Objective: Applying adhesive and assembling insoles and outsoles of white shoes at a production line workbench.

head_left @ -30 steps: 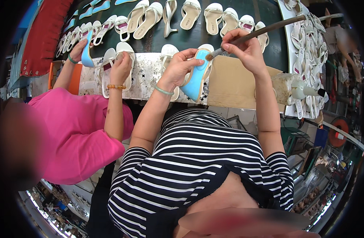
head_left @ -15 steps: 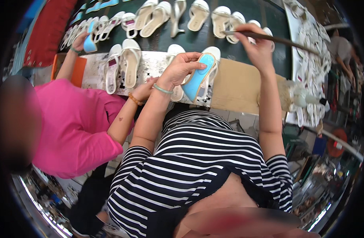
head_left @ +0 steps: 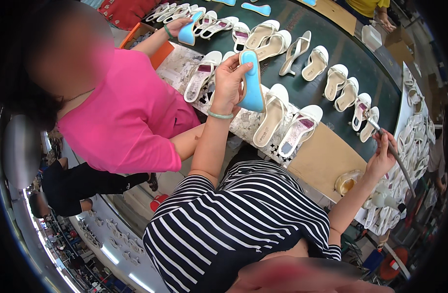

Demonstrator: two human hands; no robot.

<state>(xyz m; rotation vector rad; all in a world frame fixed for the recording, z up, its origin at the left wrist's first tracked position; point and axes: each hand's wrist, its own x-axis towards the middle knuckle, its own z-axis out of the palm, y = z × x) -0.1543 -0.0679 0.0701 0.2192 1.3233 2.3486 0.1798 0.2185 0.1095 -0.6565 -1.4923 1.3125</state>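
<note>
My left hand (head_left: pixel 228 90) is closed on a light blue shoe insole (head_left: pixel 252 83) with tan edges, held upright above the bench, thumb flat on its face. White slide sandals with pale footbeds lie beside and beyond it; the nearest sandal (head_left: pixel 271 116) is just right of the insole. Off to the right, my right hand (head_left: pixel 381 158) grips a long dark-handled brush (head_left: pixel 401 168) with a metal neck. Its tip points up and left, over the far row of sandals. A sandal with a purple patch (head_left: pixel 302 129) lies between my hands.
At left a co-worker in pink holds another blue insole (head_left: pixel 188 31). A tub of yellowish liquid (head_left: pixel 348 182) stands on brown cardboard (head_left: pixel 319 158) near my right forearm. Sandals line the green table (head_left: pixel 302 83); more are piled on a white surface (head_left: pixel 403 100) at right.
The view has swung round. My left hand has lifted the insole and turned its blue face more fully toward me. My right hand has drawn the brush away to the right, farther from the insole.
</note>
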